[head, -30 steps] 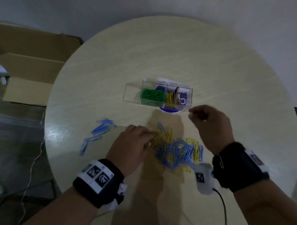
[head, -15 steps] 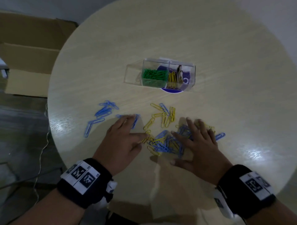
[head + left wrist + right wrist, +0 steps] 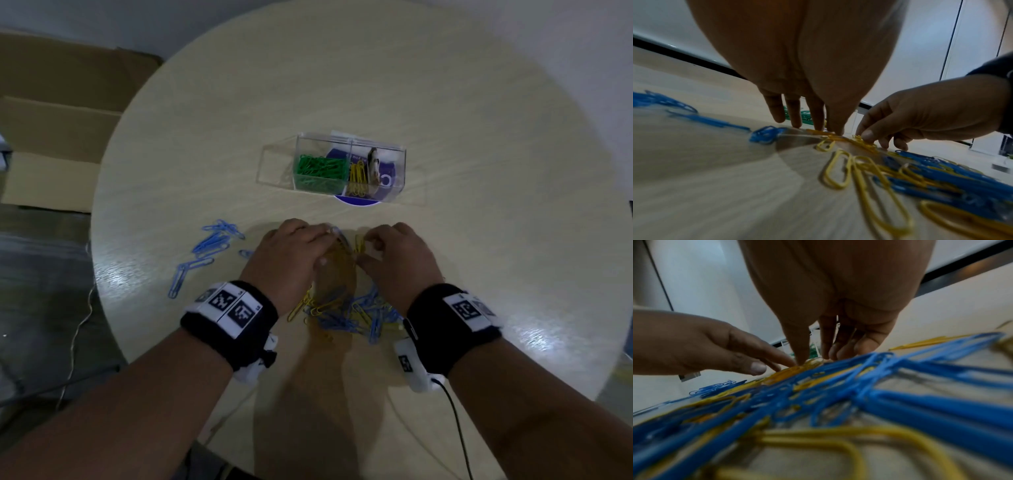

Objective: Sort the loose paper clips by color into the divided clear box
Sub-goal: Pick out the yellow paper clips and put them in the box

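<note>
On the left of the table a loose set of blue clips lies apart from the pile, most of them running long-axis near-left to far-right. The left hand has straight fingers pressing yellow clips flat, a released grip holding nothing. Just right of it the right hand curls fingertips and thumb onto the same yellow clips; whether it has one pinched I cannot tell. Nearer the person lies the mixed blue and yellow pile, pointing every way. The step looks like gathering yellows; next they need lifting to the clear box, into its right compartment beside the green clips
</note>
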Available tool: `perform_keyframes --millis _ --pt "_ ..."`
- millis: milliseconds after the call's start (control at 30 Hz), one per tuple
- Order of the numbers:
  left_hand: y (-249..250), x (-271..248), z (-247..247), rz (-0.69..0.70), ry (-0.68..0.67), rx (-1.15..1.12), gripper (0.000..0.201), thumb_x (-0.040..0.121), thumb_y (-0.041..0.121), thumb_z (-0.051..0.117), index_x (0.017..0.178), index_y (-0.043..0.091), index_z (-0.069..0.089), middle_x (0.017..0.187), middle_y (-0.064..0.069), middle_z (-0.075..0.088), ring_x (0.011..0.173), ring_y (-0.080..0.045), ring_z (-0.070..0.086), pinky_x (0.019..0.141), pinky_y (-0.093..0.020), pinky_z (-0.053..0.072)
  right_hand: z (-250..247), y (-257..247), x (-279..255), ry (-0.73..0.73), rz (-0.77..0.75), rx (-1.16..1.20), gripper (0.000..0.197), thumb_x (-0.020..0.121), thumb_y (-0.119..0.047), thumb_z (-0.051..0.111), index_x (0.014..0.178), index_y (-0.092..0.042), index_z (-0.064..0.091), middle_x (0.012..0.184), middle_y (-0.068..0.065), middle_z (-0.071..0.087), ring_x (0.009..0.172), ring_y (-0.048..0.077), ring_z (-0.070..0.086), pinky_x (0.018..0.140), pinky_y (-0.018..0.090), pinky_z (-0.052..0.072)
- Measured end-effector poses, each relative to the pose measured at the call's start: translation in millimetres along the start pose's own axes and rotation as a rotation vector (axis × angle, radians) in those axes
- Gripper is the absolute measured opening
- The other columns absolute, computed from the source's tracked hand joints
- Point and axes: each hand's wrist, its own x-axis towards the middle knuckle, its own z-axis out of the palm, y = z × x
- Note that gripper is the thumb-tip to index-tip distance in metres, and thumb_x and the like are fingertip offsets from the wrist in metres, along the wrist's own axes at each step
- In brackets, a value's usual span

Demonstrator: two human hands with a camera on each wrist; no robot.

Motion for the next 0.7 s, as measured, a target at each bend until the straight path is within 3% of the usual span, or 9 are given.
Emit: perform_keyframes --millis 167,267,433,600,700 --pt "-10.8 0.9 1.8 -0.05 0.084 -0.007 0.032 0.085 0.005 0.061 0.116 0.01 0.067 0.118 -0.005 0.066 0.1 -0.034 0.053 0.077 -0.046 0.052 -6.6 6.8 2.3 0.01 0.06 -0.006 0.021 0.08 -0.02 0.062 0.1 -0.019 0.069 0.096 0.008 0.06 0.088 0.031 0.061 0.078 0.033 0.048" --pt "-10.3 1.3 0.5 -0.103 0.121 -0.052 0.021 0.089 0.014 0.058 0.106 0.009 0.069 0.103 -0.01 0.066 0.092 -0.036 0.054 0.075 -0.047 0.051 -10.9 9.3 1.9 -0.009 0.039 -0.049 0.023 0.079 -0.021 0.064 0.101 -0.02 0.069 0.097 0.009 0.06 0.09 0.032 0.06 0.078 0.033 0.047" --pt "7.5 9.2 0.3 -0.177 0.029 -0.117 0.028 0.089 0.028 0.065 0.111 0.012 0.065 0.101 -0.009 0.062 0.097 -0.032 0.052 0.08 -0.044 0.046 -10.3 8.6 1.9 -0.038 -0.028 -0.074 0.023 0.078 -0.023 0.065 0.101 -0.02 0.067 0.097 0.009 0.058 0.091 0.034 0.057 0.081 0.038 0.05" --pt "2.2 12.6 -0.7 -0.247 -0.021 -0.143 0.01 0.088 0.016 0.062 0.097 0.014 0.066 0.094 -0.007 0.058 0.094 -0.03 0.051 0.083 -0.04 0.042 -14.5 11.5 6.1 -0.116 0.024 -0.076 0.011 0.076 -0.015 0.06 0.087 -0.018 0.063 0.092 0.01 0.059 0.087 0.035 0.057 0.08 0.039 0.048" --pt "-5.8 10.9 -7.9 -0.288 -0.097 -0.136 0.012 0.09 0.01 0.056 0.099 0.012 0.063 0.099 -0.01 0.057 0.096 -0.031 0.05 0.082 -0.039 0.041 -17.2 11.0 6.4 -0.122 0.001 -0.092 0.014 0.078 -0.012 0.054 0.09 -0.016 0.061 0.093 0.013 0.067 0.089 0.036 0.06 0.075 0.036 0.046"
